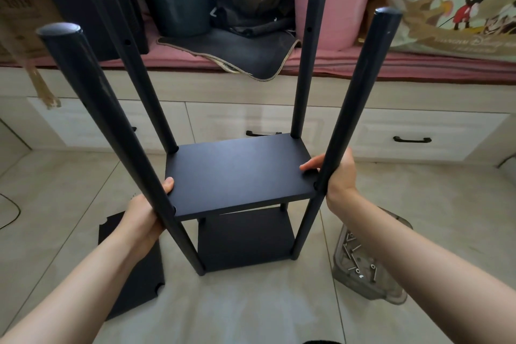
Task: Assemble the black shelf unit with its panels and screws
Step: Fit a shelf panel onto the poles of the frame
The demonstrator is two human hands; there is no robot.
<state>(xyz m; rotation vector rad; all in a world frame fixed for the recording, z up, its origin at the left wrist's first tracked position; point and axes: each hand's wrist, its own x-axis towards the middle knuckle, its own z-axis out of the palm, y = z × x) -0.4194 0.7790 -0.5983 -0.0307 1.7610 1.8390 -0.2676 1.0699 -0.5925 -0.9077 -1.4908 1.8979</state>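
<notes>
A black shelf unit stands upright on the tiled floor, with several round black posts rising from it. Its middle panel [237, 173] sits between the posts, and a lower panel [245, 240] lies beneath it. My left hand [145, 218] grips the middle panel's left edge, thumb on top, behind the near left post [111, 126]. My right hand [339, 173] holds the panel's right edge at the near right post [354, 109], thumb on the panel's top. A loose black panel [134, 282] with notched corners lies flat on the floor at the left.
A clear plastic tray [360, 265] with several metal screws sits on the floor at the right. White drawers [405, 134] with black handles run along the back under a pink-cushioned bench holding a dark mat and cushions. A black cable lies at the far left.
</notes>
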